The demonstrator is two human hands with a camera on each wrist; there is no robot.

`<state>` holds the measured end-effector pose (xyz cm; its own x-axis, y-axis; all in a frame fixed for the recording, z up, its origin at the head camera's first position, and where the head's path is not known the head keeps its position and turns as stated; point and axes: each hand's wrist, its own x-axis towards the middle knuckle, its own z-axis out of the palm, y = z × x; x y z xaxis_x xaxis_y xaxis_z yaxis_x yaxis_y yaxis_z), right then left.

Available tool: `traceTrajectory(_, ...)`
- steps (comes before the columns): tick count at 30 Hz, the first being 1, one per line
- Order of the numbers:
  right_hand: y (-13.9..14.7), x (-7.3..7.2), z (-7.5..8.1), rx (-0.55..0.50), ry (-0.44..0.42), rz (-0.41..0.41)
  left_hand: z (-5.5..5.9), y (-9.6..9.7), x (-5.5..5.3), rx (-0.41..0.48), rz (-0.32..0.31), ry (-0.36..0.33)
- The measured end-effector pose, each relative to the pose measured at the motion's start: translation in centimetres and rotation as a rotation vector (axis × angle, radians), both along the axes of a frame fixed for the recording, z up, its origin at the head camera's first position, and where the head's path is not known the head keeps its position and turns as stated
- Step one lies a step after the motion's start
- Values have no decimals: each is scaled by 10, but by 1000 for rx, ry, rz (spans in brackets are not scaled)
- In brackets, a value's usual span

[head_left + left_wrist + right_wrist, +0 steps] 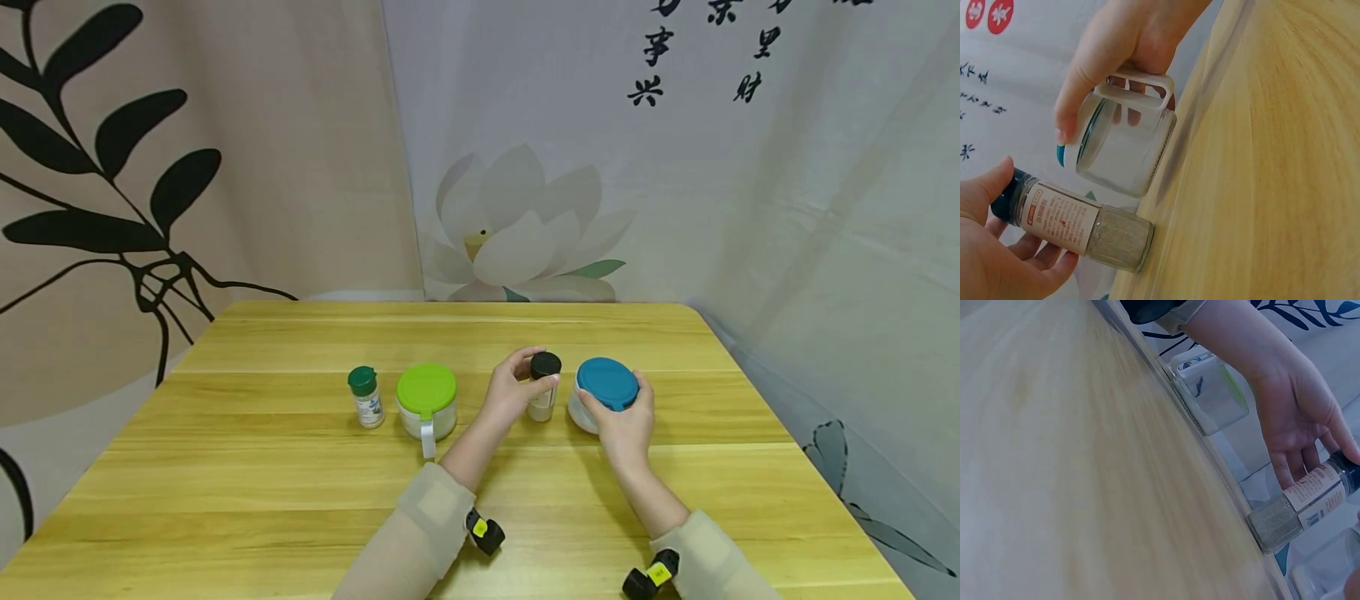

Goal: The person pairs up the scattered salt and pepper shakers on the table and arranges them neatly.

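Observation:
My left hand (517,387) holds a seasoning bottle (543,405) with a black lid, thumb and fingers around its upper part. In the left wrist view the bottle (1060,215) has a printed label and greyish powder inside. To its right, my right hand (628,425) grips a jar (583,415) with a blue lid (607,382). The left wrist view shows this jar (1125,147) as clear glass with a white handle (1138,90), and the right hand (1116,50) around it, thumb at the lid. Whether the jar touches the table cannot be told.
A jar with a lime-green lid (426,388) and white handle stands left of my left hand. Farther left is a small shaker bottle (366,398) with a dark green cap. All are on a wooden table (300,500), with printed curtains (315,167) behind it.

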<state>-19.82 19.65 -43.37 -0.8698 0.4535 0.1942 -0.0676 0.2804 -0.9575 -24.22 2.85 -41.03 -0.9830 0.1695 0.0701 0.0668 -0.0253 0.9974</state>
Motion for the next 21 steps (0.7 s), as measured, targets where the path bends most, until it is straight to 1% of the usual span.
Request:
traceTrajectory(6,2,-2,-3,6,-2,0,0,0,0,-2,1,-7)
traceTrajectory(13,4,-2,-3,8,-19,10,-1,2,0,6,2,2)
traceTrajectory(21,5,-3,-4,28,-26,12,0,3,0,-32,26,-6)
